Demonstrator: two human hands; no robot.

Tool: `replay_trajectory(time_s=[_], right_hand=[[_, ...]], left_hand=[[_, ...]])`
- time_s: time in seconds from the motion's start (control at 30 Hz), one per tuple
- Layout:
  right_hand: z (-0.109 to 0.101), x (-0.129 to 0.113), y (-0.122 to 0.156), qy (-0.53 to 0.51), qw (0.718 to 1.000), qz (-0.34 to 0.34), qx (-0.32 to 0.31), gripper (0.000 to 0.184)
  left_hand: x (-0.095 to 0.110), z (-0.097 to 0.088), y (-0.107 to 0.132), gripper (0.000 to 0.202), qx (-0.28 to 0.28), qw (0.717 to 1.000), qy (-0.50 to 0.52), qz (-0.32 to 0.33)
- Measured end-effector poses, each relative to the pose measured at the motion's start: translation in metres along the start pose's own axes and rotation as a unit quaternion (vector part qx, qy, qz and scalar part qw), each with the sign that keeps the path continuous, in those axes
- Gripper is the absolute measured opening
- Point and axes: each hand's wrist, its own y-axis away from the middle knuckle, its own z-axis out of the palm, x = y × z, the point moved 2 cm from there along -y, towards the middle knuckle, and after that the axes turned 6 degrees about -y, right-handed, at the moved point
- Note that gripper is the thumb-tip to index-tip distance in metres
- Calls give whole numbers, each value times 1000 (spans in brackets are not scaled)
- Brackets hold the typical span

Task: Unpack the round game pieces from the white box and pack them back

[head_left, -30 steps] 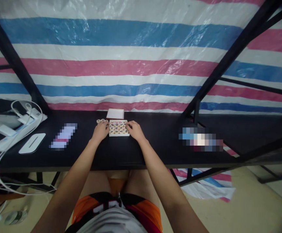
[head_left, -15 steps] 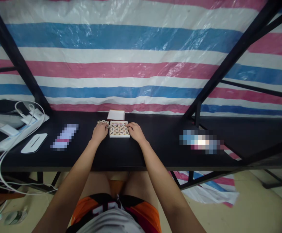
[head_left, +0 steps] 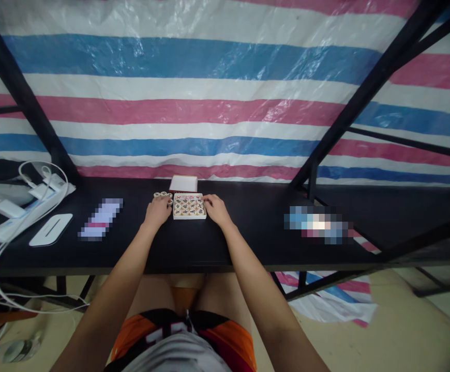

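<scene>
A white box (head_left: 190, 217) full of round Chinese chess pieces (head_left: 190, 204) stands on the black table in front of me. Black characters mark the near rows, and red ones show at the back. Left of the box, my left hand (head_left: 158, 213) bends its fingers down over several loose Chinese chess pieces (head_left: 163, 195), its fingertips closed at a piece beside the box; the hand partly hides these. At the box's upper right corner, my right hand (head_left: 216, 211) rests with its fingers stretched out against the edge.
Behind the box lies its lid (head_left: 183, 183), pale inside. To the left are a blurred-out phone-shaped object (head_left: 101, 219), a white flat device (head_left: 51, 230) and a power strip (head_left: 34, 206) with cables. A blurred-out item (head_left: 318, 225) lies right. Black metal posts (head_left: 333, 124) frame the table.
My right fingers have drawn back slightly from over the box's corner, baring more of the pieces there. My left hand stays by the loose pieces. The view has shifted slightly.
</scene>
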Motion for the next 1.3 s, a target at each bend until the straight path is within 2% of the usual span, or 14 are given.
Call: replay_trajectory(time_s=[0.33,0.4,0.47,0.57,0.67,0.73,1.07,1.3], right_hand=[[2,5,-1,1,1000,28,-13,26],[2,6,-1,3,999,34,-17,27],[2,6,-1,1,999,40,-21,30],[2,7,-2,-2,999,47,-27,33],[2,7,-2,11,998,46,-35,34],[3,7,-2,19,998,46,-39,34],[3,7,-2,18,998,49,-38,27],[3,6,-1,10,997,63,-34,23]], left_hand=[[-3,-1,-2,15,0,1000,-12,-6],[-4,-4,-2,17,14,1000,1,-16],[-3,-8,-2,21,46,998,40,-22],[0,-6,-6,21,83,984,155,-17],[6,2,-14,17,83,961,265,9],[9,9,-21,16,82,952,293,23],[4,30,-35,23,72,966,245,47],[1,27,-33,27,65,970,229,42]])
